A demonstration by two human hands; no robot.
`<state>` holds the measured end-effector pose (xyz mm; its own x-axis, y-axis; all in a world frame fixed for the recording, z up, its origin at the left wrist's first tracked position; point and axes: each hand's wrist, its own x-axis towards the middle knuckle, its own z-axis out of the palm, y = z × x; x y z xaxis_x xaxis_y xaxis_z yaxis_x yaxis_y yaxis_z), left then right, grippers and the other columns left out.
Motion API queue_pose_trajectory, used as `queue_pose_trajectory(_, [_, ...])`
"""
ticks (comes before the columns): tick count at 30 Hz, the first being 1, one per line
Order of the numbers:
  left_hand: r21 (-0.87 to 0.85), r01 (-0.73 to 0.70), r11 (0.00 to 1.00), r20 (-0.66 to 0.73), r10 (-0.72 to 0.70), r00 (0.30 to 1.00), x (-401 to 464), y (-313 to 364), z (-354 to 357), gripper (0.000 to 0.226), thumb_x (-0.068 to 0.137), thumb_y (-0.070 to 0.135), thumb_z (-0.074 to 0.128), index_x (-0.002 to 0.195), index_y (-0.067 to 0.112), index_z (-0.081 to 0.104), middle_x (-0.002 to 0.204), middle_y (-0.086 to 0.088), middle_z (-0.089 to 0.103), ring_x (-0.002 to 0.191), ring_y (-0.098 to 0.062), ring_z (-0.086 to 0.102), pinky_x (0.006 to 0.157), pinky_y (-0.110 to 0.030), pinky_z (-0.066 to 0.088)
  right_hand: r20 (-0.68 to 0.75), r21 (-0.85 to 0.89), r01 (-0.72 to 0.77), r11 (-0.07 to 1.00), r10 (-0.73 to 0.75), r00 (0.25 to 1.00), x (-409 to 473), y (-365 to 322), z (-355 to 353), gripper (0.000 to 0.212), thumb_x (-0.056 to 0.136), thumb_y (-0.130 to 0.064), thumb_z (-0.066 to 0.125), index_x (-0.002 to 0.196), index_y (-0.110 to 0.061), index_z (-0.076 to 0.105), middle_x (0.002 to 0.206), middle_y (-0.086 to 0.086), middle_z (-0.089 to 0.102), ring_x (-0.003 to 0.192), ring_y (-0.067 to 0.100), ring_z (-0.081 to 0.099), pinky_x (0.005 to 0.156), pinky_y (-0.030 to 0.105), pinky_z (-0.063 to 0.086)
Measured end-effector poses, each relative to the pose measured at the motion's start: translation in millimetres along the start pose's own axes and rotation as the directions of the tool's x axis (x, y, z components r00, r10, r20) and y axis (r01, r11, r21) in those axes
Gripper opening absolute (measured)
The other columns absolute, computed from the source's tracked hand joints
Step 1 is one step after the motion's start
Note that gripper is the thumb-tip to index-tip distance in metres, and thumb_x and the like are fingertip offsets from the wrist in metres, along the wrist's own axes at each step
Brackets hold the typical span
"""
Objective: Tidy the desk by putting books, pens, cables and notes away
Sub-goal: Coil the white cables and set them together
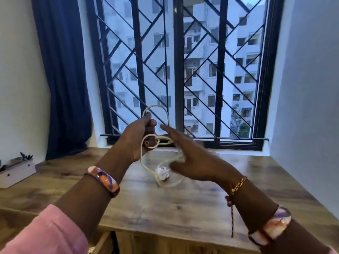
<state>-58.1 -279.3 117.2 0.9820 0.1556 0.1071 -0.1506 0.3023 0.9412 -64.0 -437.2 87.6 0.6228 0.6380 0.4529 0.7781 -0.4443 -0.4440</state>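
Two hands coil a white cable above a wooden desk by a barred window.

The left hand (140, 138) is closed around gathered loops of the white cable (166, 116), held up over the desk (192, 204). The right hand (190, 158) is open and blurred, fingers spread, touching the hanging strand. The cable's white plug (162, 173) dangles just above or on the desk; which one is unclear. A white box (17, 172) sits at far left.

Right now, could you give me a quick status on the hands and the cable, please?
Left hand shut on white cable, loops held above desk. Right hand open, blurred, beside the loops. Plug end hanging low. Nothing in the way.
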Motion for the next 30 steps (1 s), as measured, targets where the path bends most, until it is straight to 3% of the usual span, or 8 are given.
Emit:
queue_pose_trajectory(3, [0.091, -0.052, 0.995, -0.042, 0.056, 0.998, 21, -1, -4, 0.044, 0.097, 0.037, 0.039, 0.061, 0.014, 0.045, 0.032, 0.008, 0.029, 0.024, -0.007, 0.027, 0.031, -0.008, 0.024, 0.082, 0.139, 0.038, 0.99, -0.049, 0.995, 24, 16, 6, 0.076, 0.074, -0.027, 0.076, 0.138, -0.034, 0.037, 0.135, -0.009, 0.051, 0.127, 0.008, 0.042, 0.11, 0.035, 0.031])
queue_pose_trajectory(6, [0.211, -0.117, 0.97, -0.111, 0.143, 0.984, 52, -2, -17, 0.041, 0.097, 0.032, 0.042, 0.06, 0.015, 0.047, 0.034, 0.009, 0.028, 0.03, -0.008, 0.025, 0.035, -0.01, 0.022, -0.074, 0.28, 0.054, 0.958, -0.034, 0.997, 58, 41, 15, 0.011, 0.078, -0.023, 0.072, 0.087, -0.03, 0.07, 0.074, -0.013, 0.069, 0.074, 0.005, 0.063, 0.077, 0.03, 0.051])
queue_pose_trajectory(9, [0.246, -0.187, 0.951, -0.249, 0.248, 0.936, 82, 8, -44, 0.036, 0.095, 0.026, 0.046, 0.062, 0.014, 0.05, 0.033, 0.008, 0.034, 0.026, -0.007, 0.03, 0.034, -0.01, 0.029, -0.161, 0.508, -0.039, 0.86, 0.139, 0.977, 83, 67, 9, 0.027, 0.085, -0.016, 0.062, 0.061, -0.027, 0.064, 0.049, -0.012, 0.058, 0.054, -0.001, 0.053, 0.064, 0.021, 0.04])
queue_pose_trajectory(14, [0.035, -0.209, 0.977, -0.531, 0.196, 0.824, 122, 24, -137, 0.036, 0.097, 0.025, 0.041, 0.061, 0.018, 0.039, 0.027, 0.008, 0.026, 0.022, -0.003, 0.022, 0.032, -0.005, 0.018, -0.034, 0.999, 0.041, -0.004, 0.47, 0.882, 117, 130, -29, 0.006, 0.071, -0.018, 0.063, 0.074, -0.017, 0.058, 0.048, -0.006, 0.055, 0.055, 0.01, 0.064, 0.068, 0.034, 0.055])
queue_pose_trajectory(21, [-0.113, -0.06, 0.992, -0.685, -0.034, 0.728, 156, -19, -173, 0.035, 0.096, 0.006, 0.038, 0.061, 0.012, 0.038, 0.03, 0.002, 0.038, 0.017, -0.003, 0.032, 0.027, -0.008, 0.031, 0.018, 0.981, 0.094, -0.172, 0.555, 0.832, 169, 167, -23, 0.004, 0.081, -0.006, 0.055, 0.08, -0.008, 0.058, 0.038, -0.004, 0.04, 0.036, 0.01, 0.046, 0.047, 0.024, 0.055])
queue_pose_trajectory(23, [0.063, 0.069, 0.996, -0.736, 0.0, 0.677, 148, -29, -176, 0.026, 0.091, 0.008, 0.048, 0.065, 0.008, 0.049, 0.029, 0.001, 0.045, 0.02, -0.005, 0.041, 0.03, -0.012, 0.039, -0.005, 0.98, 0.12, -0.156, 0.591, 0.807, 178, 183, -30, 0.017, 0.092, -0.003, 0.041, 0.085, -0.007, 0.055, 0.035, -0.005, 0.034, 0.029, 0.007, 0.035, 0.038, 0.013, 0.04])
queue_pose_trajectory(25, [0.381, 0.252, 0.89, -0.657, 0.069, 0.75, 136, -38, -165, 0.017, 0.087, 0.02, 0.06, 0.079, 0.005, 0.06, 0.047, -0.005, 0.054, 0.035, -0.009, 0.049, 0.039, -0.015, 0.041, -0.041, 0.989, 0.12, -0.087, 0.618, 0.785, 188, 193, -38, 0.023, 0.096, -0.005, 0.035, 0.086, -0.009, 0.055, 0.033, -0.007, 0.032, 0.027, 0.005, 0.027, 0.034, 0.01, 0.027])
queue_pose_trajectory(30, [0.701, 0.417, 0.578, -0.311, -0.279, 0.909, 110, -39, -106, 0.029, 0.095, 0.025, 0.047, 0.097, 0.0, 0.06, 0.07, -0.01, 0.062, 0.049, -0.013, 0.057, 0.047, -0.022, 0.043, -0.121, 0.991, 0.058, 0.124, 0.592, 0.797, 209, 190, -73, 0.019, 0.091, -0.007, 0.048, 0.077, -0.013, 0.06, 0.033, -0.01, 0.03, 0.028, 0.004, 0.023, 0.033, 0.011, 0.02])
